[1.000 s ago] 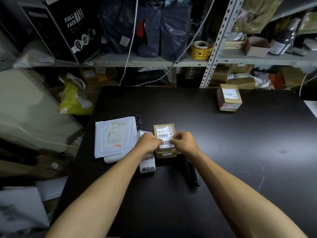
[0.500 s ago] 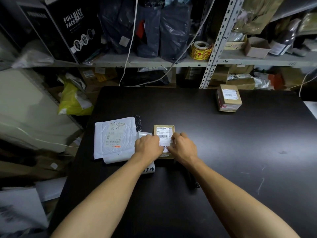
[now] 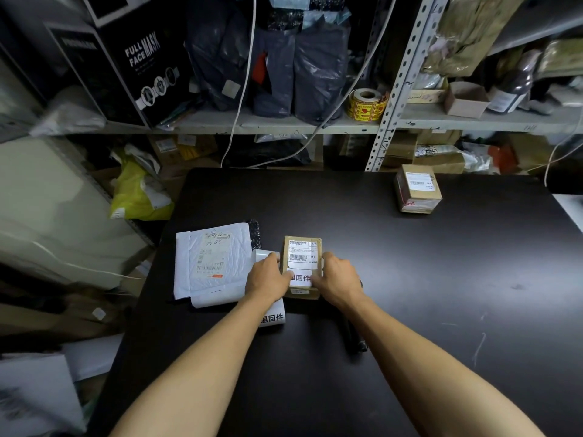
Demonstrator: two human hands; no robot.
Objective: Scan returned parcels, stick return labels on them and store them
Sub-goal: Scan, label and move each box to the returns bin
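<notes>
Both arms reach forward, palms down. The left hand (image 3: 268,280) and right hand (image 3: 336,279) hold the sides of the small brown box (image 3: 303,247), thumbs pressing on the white return label (image 3: 301,278) between them. The box sits on the black table (image 3: 410,263), snug between both hands.
</notes>
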